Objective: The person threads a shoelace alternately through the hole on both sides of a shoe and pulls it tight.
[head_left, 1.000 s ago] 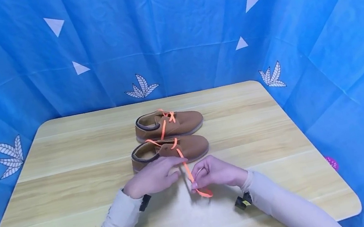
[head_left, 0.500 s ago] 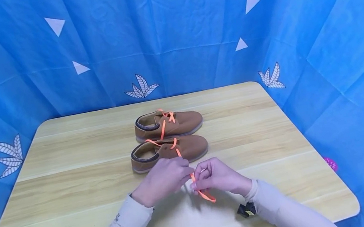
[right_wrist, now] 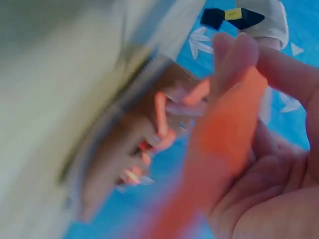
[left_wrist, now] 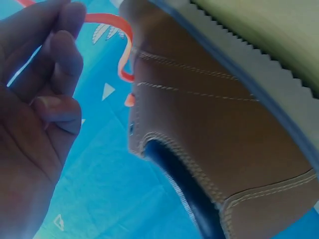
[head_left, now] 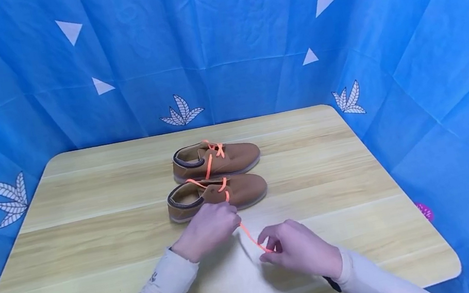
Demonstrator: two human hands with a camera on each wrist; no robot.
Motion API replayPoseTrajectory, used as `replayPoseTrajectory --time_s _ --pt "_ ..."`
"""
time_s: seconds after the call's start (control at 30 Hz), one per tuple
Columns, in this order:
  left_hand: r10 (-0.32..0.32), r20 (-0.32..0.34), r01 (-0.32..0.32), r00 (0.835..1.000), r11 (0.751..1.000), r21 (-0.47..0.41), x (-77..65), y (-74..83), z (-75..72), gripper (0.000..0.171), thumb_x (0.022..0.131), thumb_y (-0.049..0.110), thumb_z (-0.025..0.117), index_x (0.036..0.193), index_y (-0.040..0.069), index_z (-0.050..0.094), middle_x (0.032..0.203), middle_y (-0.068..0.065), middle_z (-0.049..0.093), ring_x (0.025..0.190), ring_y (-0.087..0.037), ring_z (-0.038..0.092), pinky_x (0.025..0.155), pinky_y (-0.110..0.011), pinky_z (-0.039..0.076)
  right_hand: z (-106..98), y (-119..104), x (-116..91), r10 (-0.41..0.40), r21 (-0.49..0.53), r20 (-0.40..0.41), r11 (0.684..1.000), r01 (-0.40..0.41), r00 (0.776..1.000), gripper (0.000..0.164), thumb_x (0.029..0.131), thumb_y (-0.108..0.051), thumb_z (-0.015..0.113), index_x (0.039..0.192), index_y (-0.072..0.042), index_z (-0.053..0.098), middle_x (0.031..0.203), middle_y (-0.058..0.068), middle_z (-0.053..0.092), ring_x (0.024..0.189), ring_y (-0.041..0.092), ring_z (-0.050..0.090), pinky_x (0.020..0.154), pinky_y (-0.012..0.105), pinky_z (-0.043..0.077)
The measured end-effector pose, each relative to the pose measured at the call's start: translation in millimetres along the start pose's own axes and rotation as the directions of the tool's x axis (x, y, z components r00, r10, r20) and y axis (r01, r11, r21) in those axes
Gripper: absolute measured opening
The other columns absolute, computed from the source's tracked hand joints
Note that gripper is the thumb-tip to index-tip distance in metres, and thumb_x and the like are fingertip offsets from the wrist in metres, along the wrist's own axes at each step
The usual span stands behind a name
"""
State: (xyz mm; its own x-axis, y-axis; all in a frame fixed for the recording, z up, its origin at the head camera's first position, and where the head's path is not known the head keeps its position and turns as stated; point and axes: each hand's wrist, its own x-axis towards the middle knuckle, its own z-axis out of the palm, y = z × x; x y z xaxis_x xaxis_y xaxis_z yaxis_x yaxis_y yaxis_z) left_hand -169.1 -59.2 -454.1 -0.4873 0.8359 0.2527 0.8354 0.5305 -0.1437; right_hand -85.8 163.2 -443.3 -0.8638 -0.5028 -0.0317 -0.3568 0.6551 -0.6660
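Observation:
Two brown shoes with orange laces lie side by side on the table, toes to the right. My left hand (head_left: 208, 229) is at the near side of the nearer shoe (head_left: 249, 188), pinching its orange shoelace (head_left: 249, 237) between thumb and fingers. From there the lace runs down to the right, where my right hand (head_left: 302, 250) pinches it near its end. The left wrist view shows the lace (left_wrist: 107, 19) leaving an eyelet of the shoe (left_wrist: 199, 114). In the right wrist view the lace (right_wrist: 224, 129) is large and blurred across the fingers.
Just behind the nearer shoe stands the farther shoe (head_left: 241, 157), its lace partly threaded with one end hanging down. The wooden table (head_left: 90, 235) has rounded corners. Blue patterned cloth (head_left: 243, 35) surrounds it at the back and sides.
My left hand has taken hold of the lace. My right hand has shifted down and to the right along it, stretching the piece between the hands. The shoes have not moved.

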Motion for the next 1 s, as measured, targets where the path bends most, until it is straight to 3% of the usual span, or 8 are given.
replayPoseTrajectory --time_s 0.17,0.3,0.4,0.5,0.6,0.7,0.83,1.0 --pt "-0.03 0.043 0.032 0.999 0.998 -0.05 -0.3 -1.8 6.6 0.02 0.084 0.008 0.079 0.072 0.023 0.075 0.068 0.009 0.065 0.059 -0.008 0.056 0.054 -0.029 0.05 -14 -18 -10 -0.16 -0.389 -0.072 0.913 0.12 0.984 0.014 0.083 -0.016 0.085 0.077 -0.02 0.073 0.067 -0.015 0.066 0.058 -0.005 0.048 0.059 0.017 0.039" --pt "-0.047 0.085 0.063 0.995 0.977 -0.202 0.6 -3.4 8.5 0.014 0.088 0.016 0.081 0.076 0.023 0.077 0.07 0.012 0.063 0.061 -0.004 0.053 0.057 -0.026 0.049 -37 -30 -8 -0.266 -0.531 -0.134 0.833 0.157 0.955 0.014 0.082 -0.017 0.086 0.078 -0.023 0.074 0.071 -0.014 0.065 0.066 0.003 0.051 0.066 0.022 0.035" --pt "-0.059 0.096 0.088 0.994 0.941 -0.327 1.1 -5.1 5.9 0.007 0.09 0.025 0.08 0.083 0.024 0.081 0.072 0.014 0.061 0.064 -0.001 0.052 0.06 -0.024 0.047 -58 -34 2 -0.315 -0.555 -0.175 0.814 0.171 0.933 0.01 0.084 -0.017 0.086 0.085 -0.022 0.076 0.08 -0.011 0.065 0.076 0.009 0.054 0.071 0.026 0.036" --pt "-0.078 0.09 0.11 0.993 0.894 -0.435 0.7 -7.3 1.4 0.01 0.092 0.032 0.078 0.09 0.024 0.083 0.074 0.014 0.057 0.066 0.0 0.05 0.061 -0.02 0.045 -82 -35 18 -0.327 -0.437 -0.178 0.872 0.223 0.928 0.008 0.087 -0.019 0.084 0.09 -0.019 0.077 0.086 -0.009 0.066 0.083 0.01 0.058 0.076 0.029 0.045" --pt "-0.11 0.077 0.134 0.991 0.827 -0.546 -0.4 -11.1 -4.1 0.012 0.093 0.033 0.077 0.094 0.023 0.084 0.076 0.014 0.055 0.067 0.0 0.047 0.061 -0.019 0.043 -103 -33 38 -0.282 -0.156 -0.141 0.953 0.26 0.949 0.007 0.089 -0.019 0.082 0.09 -0.02 0.075 0.095 -0.008 0.07 0.095 0.01 0.064 0.088 0.034 0.053" --pt "-0.162 0.058 0.162 0.985 0.761 -0.628 -2.0 -15.0 -7.5 0.012 0.095 0.033 0.075 0.094 0.023 0.083 0.076 0.013 0.055 0.067 -0.002 0.047 0.062 -0.02 0.043 -114 -27 60 -0.211 0.216 -0.101 0.949 0.229 0.972 0.003 0.092 -0.016 0.077 0.094 -0.016 0.075 0.104 0.0 0.076 0.103 0.017 0.069 0.097 0.042 0.054" --pt "-0.272 0.032 0.225 0.962 0.718 -0.659 -4.7 -23.1 -11.5 0.015 0.097 0.037 0.072 0.099 0.023 0.078 0.083 0.013 0.062 0.074 -0.002 0.056 0.067 -0.021 0.049 -109 -18 89 -0.157 0.581 -0.105 0.792 0.188 0.982 0.004 0.096 -0.013 0.072 0.097 -0.009 0.073 0.101 0.01 0.079 0.099 0.025 0.073 0.096 0.045 0.058" --pt "-0.419 -0.056 0.297 0.906 0.726 -0.621 -12.4 -43.5 -19.0 0.029 0.096 0.032 0.074 0.118 0.014 0.075 0.093 0.006 0.065 0.081 -0.009 0.06 0.071 -0.026 0.052 -99 -16 118 -0.154 0.862 -0.147 0.465 0.203 0.977 0.009 0.099 -0.007 0.065 0.093 -0.011 0.072 0.091 0.003 0.075 0.09 0.019 0.071 0.09 0.034 0.058"
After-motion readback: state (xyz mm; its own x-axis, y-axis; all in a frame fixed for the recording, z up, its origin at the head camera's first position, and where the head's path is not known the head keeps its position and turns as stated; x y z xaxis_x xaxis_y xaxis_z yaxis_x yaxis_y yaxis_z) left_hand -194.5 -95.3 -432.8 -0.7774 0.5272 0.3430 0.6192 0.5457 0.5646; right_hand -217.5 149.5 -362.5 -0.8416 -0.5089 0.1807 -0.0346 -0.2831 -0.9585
